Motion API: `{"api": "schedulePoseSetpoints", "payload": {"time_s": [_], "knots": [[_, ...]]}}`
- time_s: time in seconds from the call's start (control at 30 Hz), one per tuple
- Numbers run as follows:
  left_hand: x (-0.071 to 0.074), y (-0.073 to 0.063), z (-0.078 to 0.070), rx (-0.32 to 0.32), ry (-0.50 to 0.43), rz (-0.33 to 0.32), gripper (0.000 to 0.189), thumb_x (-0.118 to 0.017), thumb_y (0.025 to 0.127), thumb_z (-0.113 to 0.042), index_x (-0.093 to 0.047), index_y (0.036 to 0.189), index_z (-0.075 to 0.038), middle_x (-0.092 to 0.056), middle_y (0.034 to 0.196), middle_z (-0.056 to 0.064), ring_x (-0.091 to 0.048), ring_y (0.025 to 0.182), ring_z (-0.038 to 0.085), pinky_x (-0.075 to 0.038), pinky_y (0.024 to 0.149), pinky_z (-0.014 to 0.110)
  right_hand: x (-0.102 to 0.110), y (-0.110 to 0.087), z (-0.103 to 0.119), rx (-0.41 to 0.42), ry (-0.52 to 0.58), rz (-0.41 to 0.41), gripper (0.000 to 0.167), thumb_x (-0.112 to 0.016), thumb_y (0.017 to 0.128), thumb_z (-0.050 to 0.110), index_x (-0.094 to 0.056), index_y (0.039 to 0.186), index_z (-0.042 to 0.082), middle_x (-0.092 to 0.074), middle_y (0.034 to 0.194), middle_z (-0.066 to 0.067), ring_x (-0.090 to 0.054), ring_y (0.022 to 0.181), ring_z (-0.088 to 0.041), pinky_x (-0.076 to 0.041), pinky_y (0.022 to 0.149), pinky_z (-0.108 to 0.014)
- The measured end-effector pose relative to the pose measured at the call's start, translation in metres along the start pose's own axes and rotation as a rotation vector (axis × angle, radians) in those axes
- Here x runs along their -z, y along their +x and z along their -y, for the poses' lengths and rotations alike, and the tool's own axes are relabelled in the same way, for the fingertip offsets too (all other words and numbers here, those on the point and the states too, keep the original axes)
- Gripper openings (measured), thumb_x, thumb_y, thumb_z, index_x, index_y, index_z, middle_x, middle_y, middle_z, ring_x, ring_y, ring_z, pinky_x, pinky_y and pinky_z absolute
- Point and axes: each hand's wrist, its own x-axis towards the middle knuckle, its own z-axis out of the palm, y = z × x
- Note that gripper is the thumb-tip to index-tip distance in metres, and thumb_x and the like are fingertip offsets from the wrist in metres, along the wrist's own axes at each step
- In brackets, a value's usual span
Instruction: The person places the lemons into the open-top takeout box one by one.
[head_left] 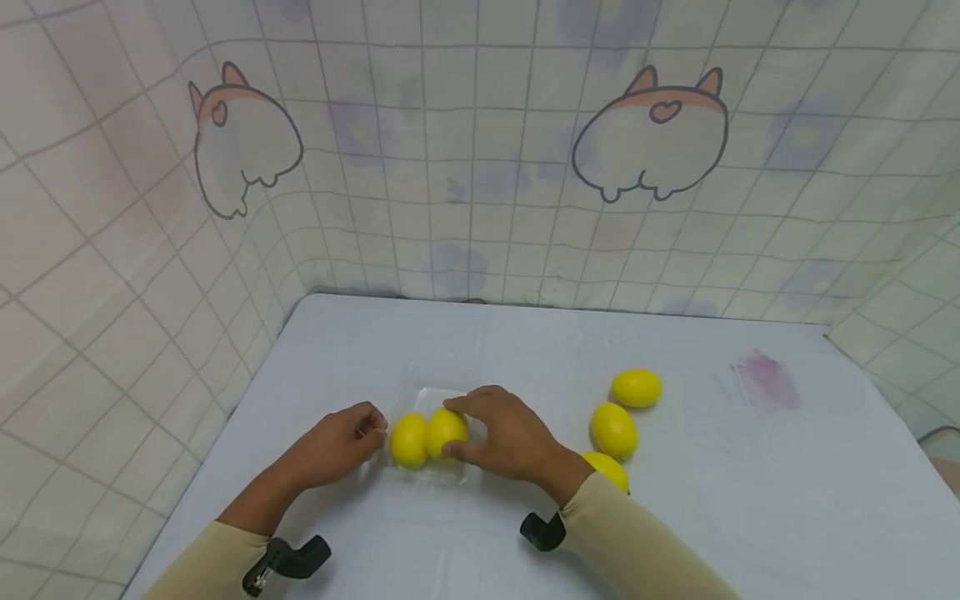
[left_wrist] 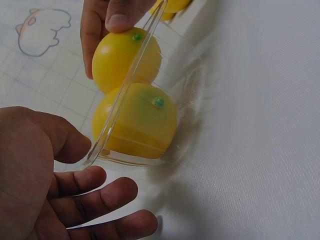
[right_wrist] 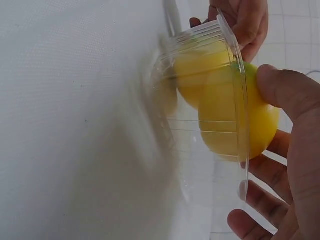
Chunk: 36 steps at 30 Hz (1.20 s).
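Observation:
A clear plastic container (head_left: pixel 435 398) stands on the table in front of me. Two yellow lemons lie side by side in it, the left lemon (head_left: pixel 408 442) touching the right lemon (head_left: pixel 448 432). My left hand (head_left: pixel 337 442) pinches the container's near-left rim between thumb and index finger; its other fingers spread loosely below the rim in the left wrist view. With thumb and fingers on either side, my right hand (head_left: pixel 510 433) grips the right lemon (right_wrist: pixel 265 122). That lemon sticks up above the rim in the right wrist view. Green stem tips (left_wrist: pixel 158 102) show on both lemons.
Right of the container three more lemons lie in a row: a far lemon (head_left: pixel 637 388), a middle lemon (head_left: pixel 613 431) and a near lemon (head_left: pixel 607 471) partly behind my right forearm. A pinkish stain (head_left: pixel 768 381) marks the white table (head_left: pixel 712 508). Checked curtains (head_left: pixel 495 167) surround it.

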Motion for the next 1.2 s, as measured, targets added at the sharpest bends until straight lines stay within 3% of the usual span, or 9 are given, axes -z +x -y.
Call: {"api": "schedulePoseSetpoints", "payload": {"time_s": [0.27, 0.6, 0.87, 1.2], "knots": [[0.0002, 0.0011, 0.0003, -0.013, -0.007, -0.001, 0.034, -0.069, 0.096, -0.045, -0.062, 0.106, -0.013, -0.064, 0.094, -0.001, -0.059, 0.080, 0.016, -0.050, 0.067, 0.034, -0.0029, -0.0001, -0.0017, -0.043, -0.018, 0.015, 0.059, -0.079, 0.086, 0.048, -0.065, 0.138, 0.025, -0.061, 0.139, 0.002, -0.050, 0.134, -0.023, -0.042, 0.109, -0.047], [0.0004, -0.0005, -0.0026, -0.006, -0.008, -0.015, 0.036, -0.073, 0.093, -0.045, -0.062, 0.105, -0.013, -0.065, 0.093, -0.001, -0.059, 0.082, 0.016, -0.050, 0.066, 0.034, -0.0035, 0.0042, -0.0025, -0.104, -0.032, 0.066, 0.058, -0.080, 0.083, 0.052, -0.069, 0.132, 0.024, -0.060, 0.140, 0.001, -0.047, 0.138, -0.023, -0.041, 0.110, -0.046], [-0.0002, -0.0005, -0.0040, 0.007, -0.011, -0.013, 0.037, -0.073, 0.093, -0.045, -0.062, 0.107, -0.013, -0.064, 0.096, 0.000, -0.060, 0.087, 0.017, -0.051, 0.069, 0.034, -0.0040, 0.0045, -0.0033, -0.055, -0.035, 0.034, 0.045, -0.063, 0.098, 0.047, -0.071, 0.131, 0.017, -0.068, 0.130, 0.003, -0.047, 0.138, -0.022, -0.041, 0.110, -0.046], [-0.0005, -0.0009, -0.0038, 0.012, -0.029, -0.005, 0.039, -0.073, 0.093, -0.046, -0.062, 0.109, -0.012, -0.064, 0.096, 0.000, -0.060, 0.085, 0.017, -0.051, 0.068, 0.034, -0.0044, 0.0061, 0.0021, -0.116, -0.088, 0.026, 0.053, -0.078, 0.085, 0.056, -0.074, 0.127, 0.024, -0.065, 0.135, -0.001, -0.052, 0.133, -0.024, -0.042, 0.108, -0.046]]}}
